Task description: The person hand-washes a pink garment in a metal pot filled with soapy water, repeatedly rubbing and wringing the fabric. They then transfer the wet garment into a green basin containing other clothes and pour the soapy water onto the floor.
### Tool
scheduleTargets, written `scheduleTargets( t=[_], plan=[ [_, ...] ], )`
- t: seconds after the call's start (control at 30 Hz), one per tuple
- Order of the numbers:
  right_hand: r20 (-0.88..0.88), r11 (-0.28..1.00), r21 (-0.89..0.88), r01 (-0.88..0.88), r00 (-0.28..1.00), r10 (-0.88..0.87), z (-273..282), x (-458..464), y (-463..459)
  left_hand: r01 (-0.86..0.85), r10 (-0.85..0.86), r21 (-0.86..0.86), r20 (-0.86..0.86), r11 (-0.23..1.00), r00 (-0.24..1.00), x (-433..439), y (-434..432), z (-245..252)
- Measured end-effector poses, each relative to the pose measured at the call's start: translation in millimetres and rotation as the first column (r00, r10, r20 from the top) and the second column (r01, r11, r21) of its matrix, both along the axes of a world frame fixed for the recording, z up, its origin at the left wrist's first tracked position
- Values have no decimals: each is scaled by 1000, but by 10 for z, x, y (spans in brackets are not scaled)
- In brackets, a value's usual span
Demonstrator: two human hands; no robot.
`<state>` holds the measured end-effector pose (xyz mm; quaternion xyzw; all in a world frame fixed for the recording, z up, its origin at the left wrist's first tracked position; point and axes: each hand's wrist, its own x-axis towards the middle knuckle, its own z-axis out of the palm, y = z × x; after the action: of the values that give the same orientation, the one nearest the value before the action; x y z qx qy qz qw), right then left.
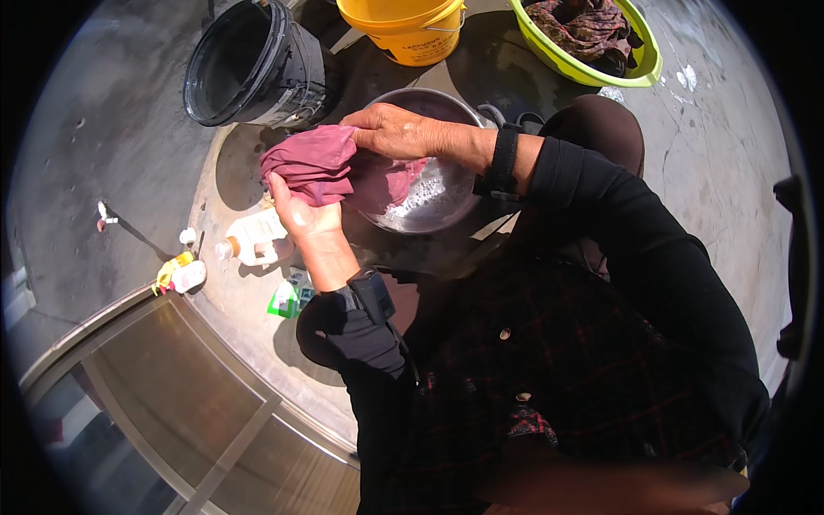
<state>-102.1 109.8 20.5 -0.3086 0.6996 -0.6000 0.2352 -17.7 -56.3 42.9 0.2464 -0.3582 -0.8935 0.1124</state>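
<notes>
A wet mauve-pink cloth (pixel 312 161) is stretched between my two hands above the left rim of a metal basin (pixel 450 206). My left hand (pixel 306 215) holds it from below, palm up, the thumb along its near side and the other fingers hidden under the cloth. At the cloth's upper right edge, my right hand (pixel 393 132) pinches the fabric between thumb and fingers. More pink cloth (pixel 389 187) hangs down into the basin, where soapy bubbles float on shallow water. My right forearm passes over the basin's far right rim.
Behind the basin stand a black bucket (pixel 302 77), a yellow bucket (pixel 412 38) and a lime-green tub (pixel 650 64) with patterned clothes (pixel 579 29). Left lie a white jug (pixel 257 237), a green packet (pixel 283 301) and small bottles (pixel 188 277). A tap (pixel 104 215) juts out farther left.
</notes>
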Motion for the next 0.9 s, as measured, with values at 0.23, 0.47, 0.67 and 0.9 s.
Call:
scheduleTargets(
  t=[0.23,0.47,0.67,0.9],
  plan=[
    [395,940,-256,224,912,-110,48,-336,178,52,-46,-125,53,991,998,34,54,34],
    [832,807,-405,431,540,129,289,-382,279,-39,41,-120,14,992,999,50,4,31],
    [893,858,-309,411,436,112,400,-347,293,259,-111,-608,270,751,956,65,57,15],
    [883,938,-272,217,444,153,327,-151,181,208,-260,-891,107,402,960,62,268,88]
  ],
)
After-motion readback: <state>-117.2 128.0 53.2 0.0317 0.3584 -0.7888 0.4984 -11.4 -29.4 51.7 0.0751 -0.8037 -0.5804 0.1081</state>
